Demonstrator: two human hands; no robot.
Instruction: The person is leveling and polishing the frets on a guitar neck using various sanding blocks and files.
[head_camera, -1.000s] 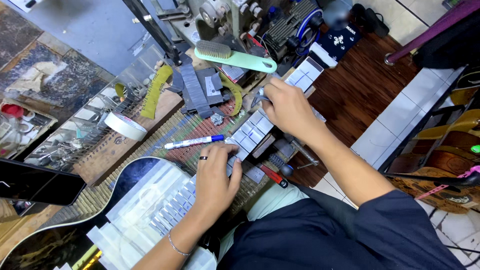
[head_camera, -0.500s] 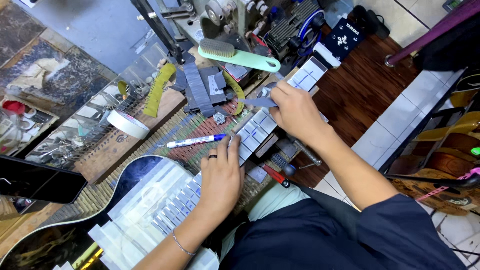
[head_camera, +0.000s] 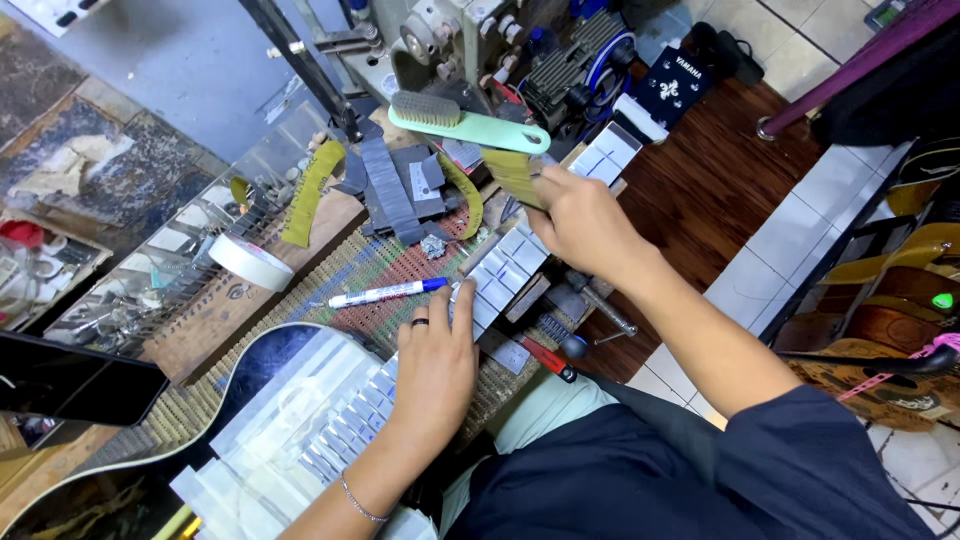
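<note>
- The right hand is closed in a pinch on a yellowish-green sheet of abrasive paper, lifted clear of the bench, just under the handle of the mint-green brush.
- That sheet looks thin and light, limp enough to bend under its own weight (the free end seems a little curled); I judge it wants holding near an edge with flat fingers, since a hard pinch would crease it and the gritty face would drag on skin.
- The left hand lies open and flat, palm down, a dark ring on one finger, pressing on the taped guitar neck where the neck meets the guitar body.
- The neck is stiff and masked with pale tape strips between the frets; it looks steady under that pressing hand.
- Just beyond the left fingers lies a blue-capped marker pen on a woven mat.
- Further out: a roll of white tape, a stack of grey abrasive strips, and a red-handled tool near the bench edge.
</note>
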